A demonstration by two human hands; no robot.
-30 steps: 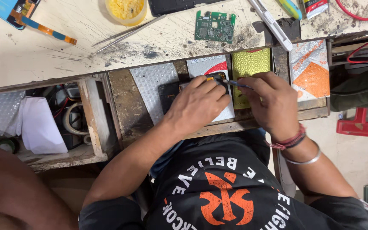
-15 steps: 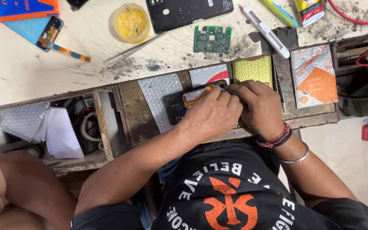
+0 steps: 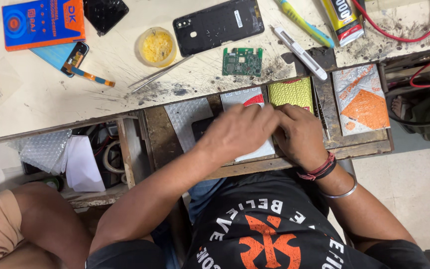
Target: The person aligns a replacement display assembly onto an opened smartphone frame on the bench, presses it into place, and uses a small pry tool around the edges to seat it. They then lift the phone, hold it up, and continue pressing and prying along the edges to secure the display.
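Note:
Both my hands are together over an open wooden drawer (image 3: 158,134) below the workbench edge. My left hand (image 3: 240,132) lies blurred on top of a dark phone (image 3: 201,128), of which only the left end shows. My right hand (image 3: 299,135), with a red band and a metal bangle at the wrist, is curled right beside it, and whatever is in its fingers is hidden. A white and red packet (image 3: 242,97) and a yellow-green bubble pouch (image 3: 289,93) lie just beyond my fingers.
On the bench are a green circuit board (image 3: 242,62), a black phone back cover (image 3: 218,25), a yellow jar (image 3: 156,47), tweezers (image 3: 160,74), a white tool (image 3: 299,52) and a glue tube (image 3: 342,15). An orange and white pouch (image 3: 362,99) lies in the drawer at the right.
My hands have closed in together over the dark phone. The small orange-tipped tool seen between them half a second ago is now covered. The camera has drawn back, showing more of the bench.

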